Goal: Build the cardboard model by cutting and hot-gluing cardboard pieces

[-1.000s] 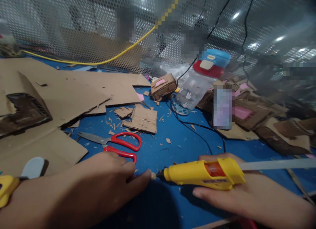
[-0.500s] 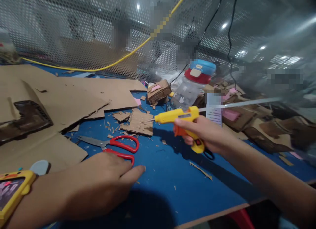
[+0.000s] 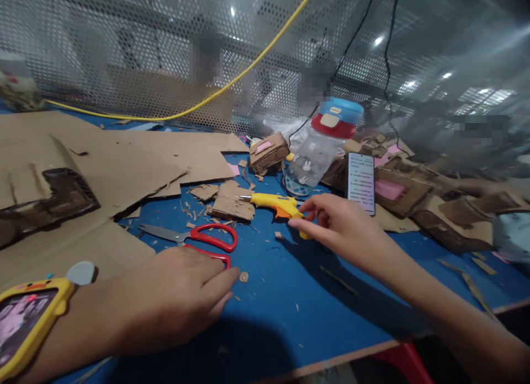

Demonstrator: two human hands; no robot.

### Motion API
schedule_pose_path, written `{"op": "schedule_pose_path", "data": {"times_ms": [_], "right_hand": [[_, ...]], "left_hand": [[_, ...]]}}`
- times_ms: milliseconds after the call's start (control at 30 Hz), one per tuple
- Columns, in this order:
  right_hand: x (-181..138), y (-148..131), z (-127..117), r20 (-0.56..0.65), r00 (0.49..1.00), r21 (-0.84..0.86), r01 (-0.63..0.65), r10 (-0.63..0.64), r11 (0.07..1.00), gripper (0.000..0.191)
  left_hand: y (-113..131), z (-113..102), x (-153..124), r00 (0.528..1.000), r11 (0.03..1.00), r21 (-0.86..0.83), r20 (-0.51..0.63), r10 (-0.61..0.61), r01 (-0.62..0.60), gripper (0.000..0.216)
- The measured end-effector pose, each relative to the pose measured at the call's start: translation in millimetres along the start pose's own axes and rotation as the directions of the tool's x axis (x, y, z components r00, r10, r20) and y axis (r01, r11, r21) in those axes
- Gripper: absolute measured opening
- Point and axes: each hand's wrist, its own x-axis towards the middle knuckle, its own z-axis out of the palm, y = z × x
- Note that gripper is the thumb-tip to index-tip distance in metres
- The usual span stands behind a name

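The yellow hot glue gun [image 3: 275,202] lies on its side on the blue table, its metal nozzle over a torn cardboard piece [image 3: 232,201]. Fingers apart, my right hand [image 3: 331,218] is at the glue gun's handle end, no longer wrapped around it. My left hand [image 3: 182,301] rests low on the table with its fingers curled in; what they hold, if anything, is hidden. A small pale scrap [image 3: 244,276] sits just beside its fingertips. Red-handled scissors [image 3: 213,238] lie just beyond that hand, one handle loop partly covered by it.
Large cardboard sheets [image 3: 165,152] spread over the left. At the back stand a small cardboard box [image 3: 269,152] and a clear bottle [image 3: 314,158] with a blue and red lid. A phone [image 3: 361,182] leans near cardboard constructions [image 3: 451,207] on the right. A perforated metal screen [image 3: 165,53] closes the rear.
The glue gun has come down from mid-air onto the table, and my right hand has loosened from it. A small pale scrap now shows beside my left fingertips.
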Motion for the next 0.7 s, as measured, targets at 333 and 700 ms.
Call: {"op": "schedule_pose_path", "data": {"times_ms": [333,700], "right_hand": [[-26,-29,18,-0.195,0.924,-0.056,0.323,-0.328,0.945,0.008],[-32,-26,16,-0.233,0.911,-0.054,0.336,-0.339,0.940,0.006]], "left_hand": [[-10,2,16,0.976,0.890,-0.403,0.045,-0.212,0.212,0.036],[-14,12,22,0.983,0.844,-0.505,0.053,-0.176,0.179,0.047]]}}
